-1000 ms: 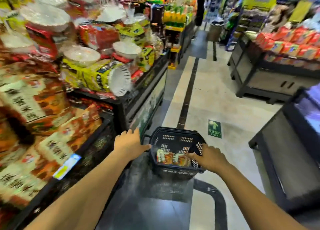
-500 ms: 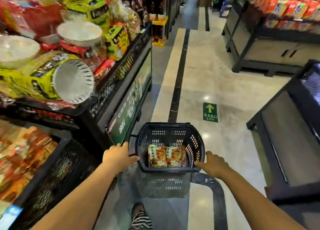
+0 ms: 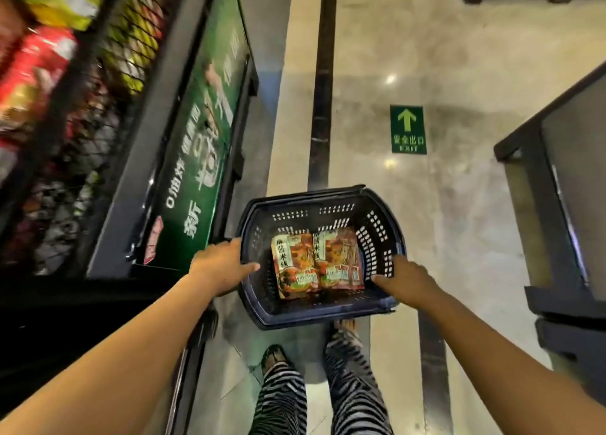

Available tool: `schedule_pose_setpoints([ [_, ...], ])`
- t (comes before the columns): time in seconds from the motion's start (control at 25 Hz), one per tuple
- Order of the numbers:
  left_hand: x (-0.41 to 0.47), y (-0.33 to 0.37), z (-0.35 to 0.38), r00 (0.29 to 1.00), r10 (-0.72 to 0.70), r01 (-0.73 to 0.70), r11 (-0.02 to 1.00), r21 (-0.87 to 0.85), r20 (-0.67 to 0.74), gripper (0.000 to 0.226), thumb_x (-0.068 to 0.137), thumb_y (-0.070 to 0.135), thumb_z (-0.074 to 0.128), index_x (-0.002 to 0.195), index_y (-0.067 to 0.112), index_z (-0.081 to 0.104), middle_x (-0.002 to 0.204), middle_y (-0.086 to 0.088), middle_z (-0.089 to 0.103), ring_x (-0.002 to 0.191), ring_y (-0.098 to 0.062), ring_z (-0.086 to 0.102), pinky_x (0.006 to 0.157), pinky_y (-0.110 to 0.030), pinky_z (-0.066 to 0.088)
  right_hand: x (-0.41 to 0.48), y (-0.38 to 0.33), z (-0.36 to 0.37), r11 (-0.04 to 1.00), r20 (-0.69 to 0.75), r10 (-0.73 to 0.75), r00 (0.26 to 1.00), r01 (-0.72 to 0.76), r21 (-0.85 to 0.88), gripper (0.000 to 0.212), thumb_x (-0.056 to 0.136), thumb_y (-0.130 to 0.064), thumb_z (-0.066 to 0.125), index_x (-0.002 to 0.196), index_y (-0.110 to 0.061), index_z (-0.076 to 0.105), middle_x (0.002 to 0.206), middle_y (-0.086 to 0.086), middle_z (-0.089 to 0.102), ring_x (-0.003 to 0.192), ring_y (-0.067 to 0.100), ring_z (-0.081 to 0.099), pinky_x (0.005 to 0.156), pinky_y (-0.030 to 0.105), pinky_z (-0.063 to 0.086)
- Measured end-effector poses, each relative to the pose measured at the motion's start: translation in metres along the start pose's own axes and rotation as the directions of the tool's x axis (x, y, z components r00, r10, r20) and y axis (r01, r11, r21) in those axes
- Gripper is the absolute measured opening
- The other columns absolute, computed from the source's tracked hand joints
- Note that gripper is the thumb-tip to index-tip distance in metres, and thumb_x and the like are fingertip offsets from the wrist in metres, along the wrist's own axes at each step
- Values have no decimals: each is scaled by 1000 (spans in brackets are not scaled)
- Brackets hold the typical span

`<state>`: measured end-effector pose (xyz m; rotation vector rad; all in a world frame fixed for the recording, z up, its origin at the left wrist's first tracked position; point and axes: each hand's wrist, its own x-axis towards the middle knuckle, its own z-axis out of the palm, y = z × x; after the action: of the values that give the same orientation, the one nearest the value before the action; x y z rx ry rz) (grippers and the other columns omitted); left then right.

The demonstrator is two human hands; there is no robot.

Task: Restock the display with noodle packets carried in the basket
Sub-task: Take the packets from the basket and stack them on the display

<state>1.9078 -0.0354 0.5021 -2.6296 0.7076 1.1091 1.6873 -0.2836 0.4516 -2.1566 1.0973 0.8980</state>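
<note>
A dark plastic basket hangs low over the floor in front of my legs. Two orange-red noodle packets lie side by side on its bottom. My left hand grips the basket's left rim, thumb over the edge. At the opposite side my right hand grips the right rim, near the front corner. The wire-fronted display full of packaged food stands to my left, blurred.
A green sign panel covers the display's side, close to the basket's left. A dark fixture stands at the right. A green exit arrow sticker and a black stripe mark the tiled aisle floor ahead.
My view has tipped down from the shelves to the floor. The basket came nearer and lower, with both hands staying on its rim. My striped trouser legs now show.
</note>
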Motion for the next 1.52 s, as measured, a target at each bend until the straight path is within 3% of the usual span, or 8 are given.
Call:
schedule_pose_setpoints([
  [0.24, 146, 38, 101, 994, -20, 37, 987, -159, 107, 70, 92, 58, 53, 144, 14, 38, 139, -16, 53, 123, -34, 54, 96, -42, 48, 150, 15, 49, 999, 132, -40, 990, 44, -26, 36, 96, -40, 56, 115, -11, 45, 119, 22, 59, 103, 36, 57, 80, 39, 48],
  [0.36, 213, 45, 177, 986, -91, 118, 974, -193, 143, 69, 91, 60, 55, 138, 12, 41, 134, -18, 56, 119, -36, 55, 95, -43, 48, 221, 30, 103, 999, 191, -38, 981, 35, 19, 51, 98, -36, 56, 138, -8, 43, 135, 20, 55, 119, 37, 54, 88, 36, 45],
  [0.64, 301, 54, 313, 968, -234, 250, 863, -438, 92, 71, 89, 51, 63, 136, 3, 41, 134, -23, 52, 122, -41, 52, 96, -44, 46, 332, 50, 214, 986, 154, 42, 987, -66, 150, 71, 86, -43, 70, 142, -9, 41, 133, 13, 59, 121, 33, 55, 98, 35, 44],
  [0.96, 374, 61, 377, 906, -416, 317, 554, -770, 74, 89, 78, 55, 74, 143, 8, 34, 139, -12, 54, 128, -32, 51, 102, -37, 41, 414, 64, 267, 861, 95, 161, 982, -187, 473, 148, 25, -70, 86, 148, -12, 28, 139, 5, 54, 126, 29, 53, 107, 45, 44],
  [1.12, 390, 63, 384, 829, -557, 333, 549, -766, -39, 92, 64, 56, 84, 130, 5, 46, 131, -13, 55, 124, -32, 52, 98, -42, 47, 435, 71, 274, 823, 87, 187, 979, -204, 530, 153, 2, -75, 83, 138, -18, 43, 127, 1, 63, 113, 24, 62, 99, 44, 50],
  [1.28, 402, 65, 372, 780, -624, 395, 448, -802, 35, 92, 60, 48, 90, 128, 6, 43, 123, -8, 58, 115, -27, 57, 89, -36, 50, 416, 46, 257, 770, 37, 308, 951, -272, 578, 118, 44, -48, 95, 137, -11, 32, 123, 5, 58, 117, 29, 56, 101, 49, 47],
  [1.4, 406, 59, 372, 834, -526, 367, 309, -877, 164, 77, 59, 42, 92, 120, 10, 58, 106, 4, 68, 92, -19, 66, 84, -30, 53, 416, 36, 263, 831, -62, 396, 916, -329, 449, 125, 55, -55, 88, 149, -9, 19, 149, 18, 36, 141, 39, 28, 115, 53, 29],
  [1.52, 401, 57, 378, 865, -476, 339, 318, -885, 161, 49, 65, 39, 90, 101, 18, 65, 91, 7, 67, 69, -9, 61, 73, -25, 50, 418, 19, 270, 910, -69, 324, 943, -291, 295, 121, 67, -61, 79, 153, -7, 14, 158, 18, 22, 146, 36, 17, 119, 46, 19],
])
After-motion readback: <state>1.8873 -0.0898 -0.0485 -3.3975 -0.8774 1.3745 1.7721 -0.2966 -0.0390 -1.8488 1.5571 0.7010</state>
